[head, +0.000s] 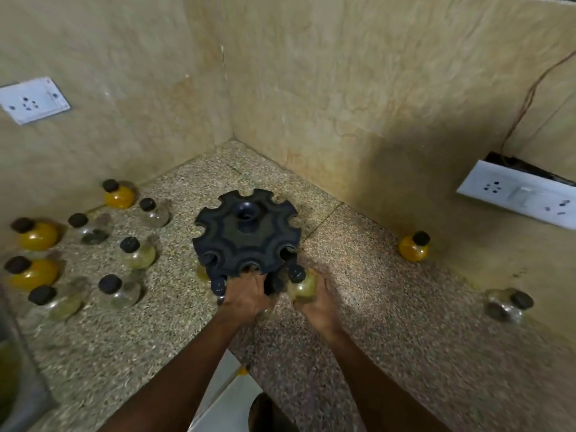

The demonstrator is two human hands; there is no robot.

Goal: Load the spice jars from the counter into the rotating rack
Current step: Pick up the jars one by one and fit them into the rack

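Right hand [314,302] fingers curled round jar [300,285] beside rack [246,232]; left hand [249,293] fingers under rack, grip unclear.

Home kitchen corner: speckled stone counter [389,307], wall sockets [32,99], spice jars [137,252].

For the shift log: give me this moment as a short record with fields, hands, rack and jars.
left hand: grips the lower front of the rack
right hand: holds a pale-filled jar beside the rack
rack: black, upright on the counter, top slots empty
jars left of rack: nine, standing
jars right of rack: two, the orange jar by the wall
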